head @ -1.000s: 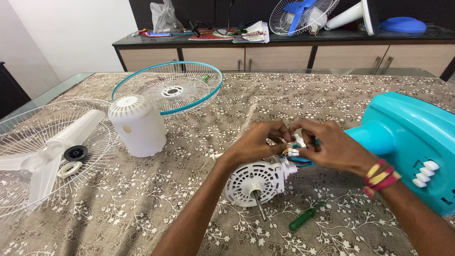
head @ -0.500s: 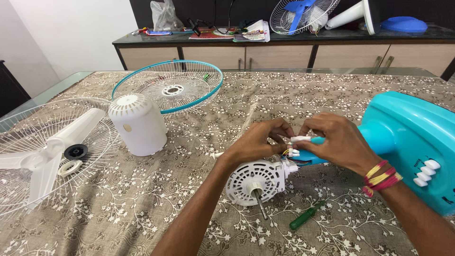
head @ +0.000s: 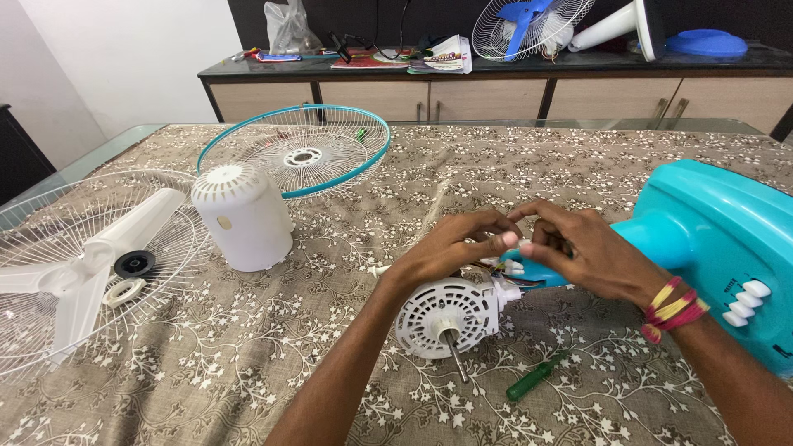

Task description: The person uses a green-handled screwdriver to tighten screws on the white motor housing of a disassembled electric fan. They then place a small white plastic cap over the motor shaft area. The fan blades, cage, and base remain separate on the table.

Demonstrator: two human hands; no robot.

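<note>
Since half a second ago both hands have lifted slightly and drawn closer together above the fan motor, which has stayed where it was. That white motor lies near the middle of the bench, its shaft pointing toward 6 o'clock. The left hand is curled narrow, fingertips pinched on small white parts at the motor's rear; what exactly it grips is too small to tell. The right hand meets it from 3 o'clock, fingers closed in a pinch around the end of the turquoise neck of the fan base, which spreads out toward 3 o'clock. A green screwdriver lies at 5 o'clock of the motor, near it but apart.

At 9 o'clock stands a white motor cover, upright. Beyond it, at 11 o'clock, lies a turquoise-rimmed grille. At the far 9 o'clock edge a white grille carries the white fan blade.

A beige cloth with white floral print covers the bench. Behind, at 12 o'clock, a dark-topped sideboard with pale doors holds another fan, papers and a plastic bag, against a white wall at the left.
</note>
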